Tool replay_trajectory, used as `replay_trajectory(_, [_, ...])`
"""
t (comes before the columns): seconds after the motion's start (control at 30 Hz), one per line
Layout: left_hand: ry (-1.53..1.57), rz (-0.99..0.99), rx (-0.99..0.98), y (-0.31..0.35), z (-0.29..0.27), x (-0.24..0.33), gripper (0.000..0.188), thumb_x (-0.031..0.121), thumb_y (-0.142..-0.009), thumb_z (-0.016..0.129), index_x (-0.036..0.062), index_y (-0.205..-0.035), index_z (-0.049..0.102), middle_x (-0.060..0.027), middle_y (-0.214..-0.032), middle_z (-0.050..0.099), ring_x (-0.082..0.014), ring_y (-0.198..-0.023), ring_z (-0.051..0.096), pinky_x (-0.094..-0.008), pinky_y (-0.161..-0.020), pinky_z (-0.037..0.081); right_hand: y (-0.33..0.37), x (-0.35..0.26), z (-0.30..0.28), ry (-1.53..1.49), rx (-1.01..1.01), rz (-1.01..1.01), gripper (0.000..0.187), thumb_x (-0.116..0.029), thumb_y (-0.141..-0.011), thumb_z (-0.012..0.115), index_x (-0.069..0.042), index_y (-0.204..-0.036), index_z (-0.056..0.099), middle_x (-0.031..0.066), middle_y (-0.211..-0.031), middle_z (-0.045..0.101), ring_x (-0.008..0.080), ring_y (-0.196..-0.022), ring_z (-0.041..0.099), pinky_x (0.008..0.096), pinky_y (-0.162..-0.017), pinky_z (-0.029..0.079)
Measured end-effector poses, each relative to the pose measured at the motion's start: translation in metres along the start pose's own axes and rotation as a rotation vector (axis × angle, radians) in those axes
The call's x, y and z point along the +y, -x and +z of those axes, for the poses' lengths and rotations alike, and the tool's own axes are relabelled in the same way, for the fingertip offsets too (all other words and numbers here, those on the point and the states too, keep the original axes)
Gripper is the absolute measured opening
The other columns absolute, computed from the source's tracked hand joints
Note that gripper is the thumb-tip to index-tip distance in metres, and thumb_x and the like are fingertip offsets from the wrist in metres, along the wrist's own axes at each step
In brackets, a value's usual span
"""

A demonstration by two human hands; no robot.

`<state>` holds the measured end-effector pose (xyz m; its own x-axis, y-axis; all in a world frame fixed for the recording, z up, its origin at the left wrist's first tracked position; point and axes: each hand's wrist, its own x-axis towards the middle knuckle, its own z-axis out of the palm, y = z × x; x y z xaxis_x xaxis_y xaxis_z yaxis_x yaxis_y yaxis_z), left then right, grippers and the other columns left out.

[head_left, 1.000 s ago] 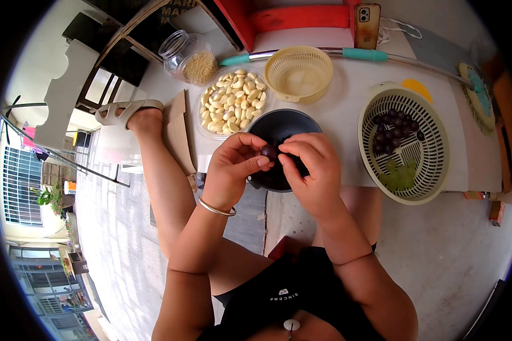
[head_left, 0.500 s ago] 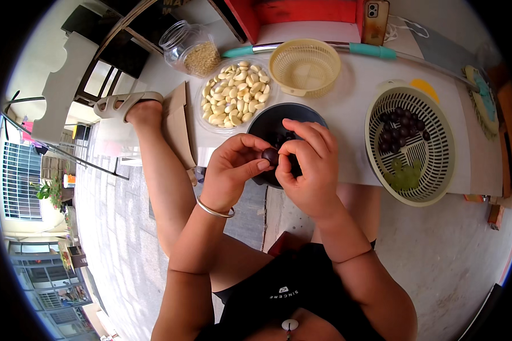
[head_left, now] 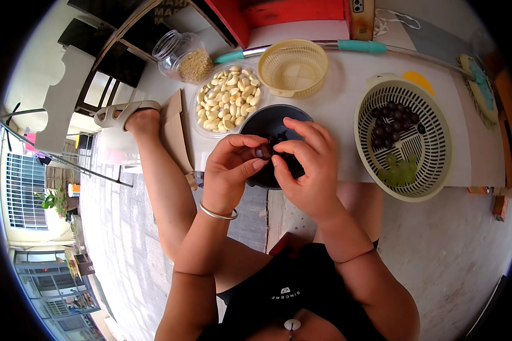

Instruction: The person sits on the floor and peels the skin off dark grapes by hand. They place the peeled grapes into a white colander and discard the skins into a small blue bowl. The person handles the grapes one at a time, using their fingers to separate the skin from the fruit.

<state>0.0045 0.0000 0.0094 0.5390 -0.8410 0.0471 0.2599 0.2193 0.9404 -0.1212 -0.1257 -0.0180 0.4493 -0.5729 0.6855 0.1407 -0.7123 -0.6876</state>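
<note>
A dark purple grape (head_left: 263, 152) is pinched between the thumb and fingertips of my left hand (head_left: 231, 161). My right hand (head_left: 307, 162) brings its thumb and index fingertip to the grape's right side, its other fingers raised. Both hands are over a dark grey bowl (head_left: 279, 113) with dark pieces in it, partly hidden by my fingers. To the right stands a pale oval colander (head_left: 442, 145). Dark purple grapes (head_left: 393, 125) lie in its upper part and pale green peeled-looking grapes (head_left: 400, 169) in its lower part.
A clear round tray (head_left: 213, 134) of whitish peeled cloves or nuts (head_left: 228, 101) sits left of the bowl. Behind are a jar (head_left: 188, 59) of small pale grains, a cream basket (head_left: 293, 65), a phone (head_left: 361, 23) and a pole with teal sleeves (head_left: 361, 46).
The view has shifted slightly. My right thumb and index finger have moved a little on the grape, which now shows a reddish-brown, uneven side.
</note>
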Motion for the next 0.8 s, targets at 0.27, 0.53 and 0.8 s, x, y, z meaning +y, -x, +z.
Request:
replay_trajectory(0.27, [-0.247,0.158,0.028,0.007,0.008,-0.005,0.034,-0.017,-0.081,0.070,-0.0019,-0.110,0.061,-0.0092,-0.116,0.059,-0.0165,-0.104,0.063,-0.0301,-0.093,0.053,0.002,-0.001,0.006,0.076,0.083,-0.077,0.020,-0.001,-0.068,0.073,-0.008,-0.083,0.062,0.0136,-0.126,0.063,0.0358,-0.111,0.058,0.0481,-0.092,0.045])
replay_trajectory(0.53, [-0.148,0.098,-0.047,0.006,0.004,0.002,0.034,-0.015,-0.080,0.073,0.0004,-0.108,0.061,-0.0091,-0.115,0.059,-0.0173,-0.105,0.062,-0.0320,-0.092,0.052,-0.001,-0.001,0.003,-0.007,0.064,-0.031,0.020,0.001,-0.066,0.070,-0.007,-0.080,0.059,0.0131,-0.122,0.064,0.0350,-0.109,0.060,0.0475,-0.091,0.046])
replay_trajectory(0.8, [0.218,-0.048,-0.155,-0.002,-0.002,0.009,0.032,-0.010,-0.078,0.076,0.0025,-0.104,0.062,-0.0117,-0.109,0.063,-0.0213,-0.101,0.064,-0.0345,-0.089,0.054,0.000,0.010,0.001,0.008,0.054,0.046,0.019,0.002,-0.069,0.070,-0.007,-0.084,0.063,0.0134,-0.125,0.064,0.0358,-0.114,0.058,0.0482,-0.096,0.044])
